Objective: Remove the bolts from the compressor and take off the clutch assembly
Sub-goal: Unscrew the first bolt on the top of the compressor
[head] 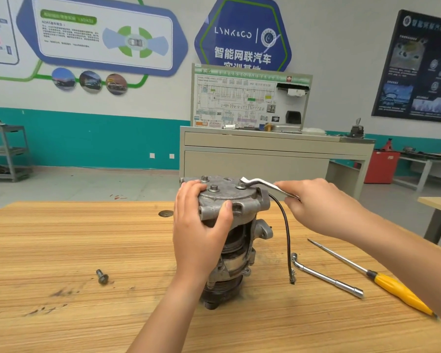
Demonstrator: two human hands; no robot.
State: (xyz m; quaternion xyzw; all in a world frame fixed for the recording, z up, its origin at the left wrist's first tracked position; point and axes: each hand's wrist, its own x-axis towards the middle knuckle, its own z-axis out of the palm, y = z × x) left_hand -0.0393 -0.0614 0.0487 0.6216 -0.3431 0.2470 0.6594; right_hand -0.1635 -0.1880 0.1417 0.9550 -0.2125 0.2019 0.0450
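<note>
A grey metal compressor [242, 207] stands upright on the wooden table [61, 245], its dark clutch pulley [222, 294] at the bottom. Three bolts stick up from its top cover; one bolt [214, 188] is near the front. My left hand [201, 225] grips the cover's left side. My right hand [316, 202] holds a silver wrench [262, 183] whose ring end sits at the right bolt [240, 186]. A loose bolt [102, 277] lies on the table to the left. A black wire [287, 233] hangs from the compressor's right side.
An L-shaped socket wrench [326, 277] and a yellow-handled screwdriver [392, 286] lie on the table to the right. A round hole [166, 213] is in the tabletop behind the compressor. A beige cabinet [252, 159] with a display board stands beyond the table.
</note>
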